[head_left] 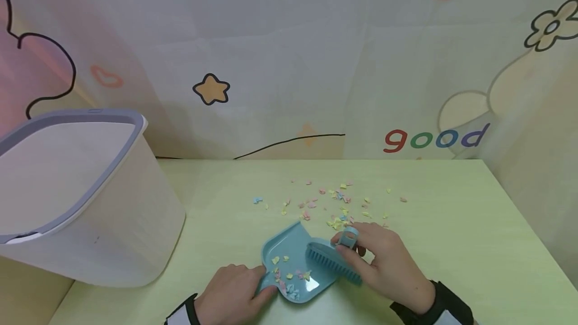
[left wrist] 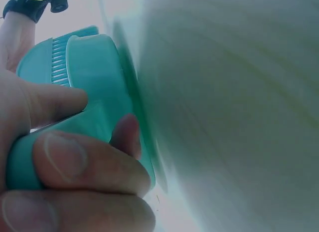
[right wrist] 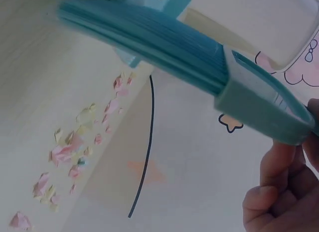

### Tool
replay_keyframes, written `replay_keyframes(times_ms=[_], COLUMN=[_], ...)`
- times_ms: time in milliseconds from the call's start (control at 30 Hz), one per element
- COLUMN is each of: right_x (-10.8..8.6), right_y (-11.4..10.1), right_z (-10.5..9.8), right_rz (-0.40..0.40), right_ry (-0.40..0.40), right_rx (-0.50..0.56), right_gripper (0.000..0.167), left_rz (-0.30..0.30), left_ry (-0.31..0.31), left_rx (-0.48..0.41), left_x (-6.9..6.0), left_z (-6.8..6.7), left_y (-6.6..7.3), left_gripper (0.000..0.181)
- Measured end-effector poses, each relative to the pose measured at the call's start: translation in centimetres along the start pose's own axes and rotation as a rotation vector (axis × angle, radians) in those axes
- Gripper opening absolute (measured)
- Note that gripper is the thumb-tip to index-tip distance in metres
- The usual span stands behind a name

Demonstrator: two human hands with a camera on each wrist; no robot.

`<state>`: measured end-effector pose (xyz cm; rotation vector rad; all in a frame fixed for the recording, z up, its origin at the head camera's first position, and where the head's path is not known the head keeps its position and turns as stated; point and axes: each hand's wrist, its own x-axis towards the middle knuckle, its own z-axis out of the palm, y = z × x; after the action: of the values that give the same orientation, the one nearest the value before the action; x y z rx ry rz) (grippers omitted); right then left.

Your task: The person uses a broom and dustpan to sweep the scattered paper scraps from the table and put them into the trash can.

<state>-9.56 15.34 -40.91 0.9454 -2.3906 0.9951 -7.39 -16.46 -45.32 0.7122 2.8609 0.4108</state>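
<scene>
While left grip (head_left: 237,290) pinches dustpan (head_left: 291,247) holding coloured scraps (head_left: 292,292), right grip (head_left: 389,260) pinching brush (head_left: 331,261), white bin (head_left: 122,214) nearby

"Where are the hands?"
"In the head view, the left hand (head_left: 232,292) lies at bottom centre, back upward, its left thumb (head_left: 264,296) stretched toward the right. The right hand (head_left: 390,262) is right of centre, slightly higher, reaching leftward."
"Is either one gripping?"
"Both. At lower left of the left wrist view, left fingers (left wrist: 94,167) curl with nails showing. The right thumb (head_left: 356,261) pinches against the right fingers (head_left: 368,230)."
"And the wrists?"
"Left wrist (head_left: 202,310) at the bottom edge, right wrist (head_left: 424,299) toward lower right."
</scene>
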Motion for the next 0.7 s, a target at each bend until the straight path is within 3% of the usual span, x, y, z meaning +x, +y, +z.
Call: replay_keyframes(times_ms=[433, 700], right_x=[0.5, 0.0], right_y=[1.0, 1.6], right_z=[-1.0, -2.0], right_rz=[0.040, 0.026], right_ry=[0.044, 0.090], right_rx=[-0.054, -0.078], right_gripper=[0.024, 0.030], left_rz=[0.011, -0.015], left_ry=[0.051, 0.082], left_rx=[-0.064, -0.120], left_x=[0.2, -0.7], left_z=[-0.3, -2.2], left_y=[-0.1, -0.5], left_gripper=[0.036, 0.036])
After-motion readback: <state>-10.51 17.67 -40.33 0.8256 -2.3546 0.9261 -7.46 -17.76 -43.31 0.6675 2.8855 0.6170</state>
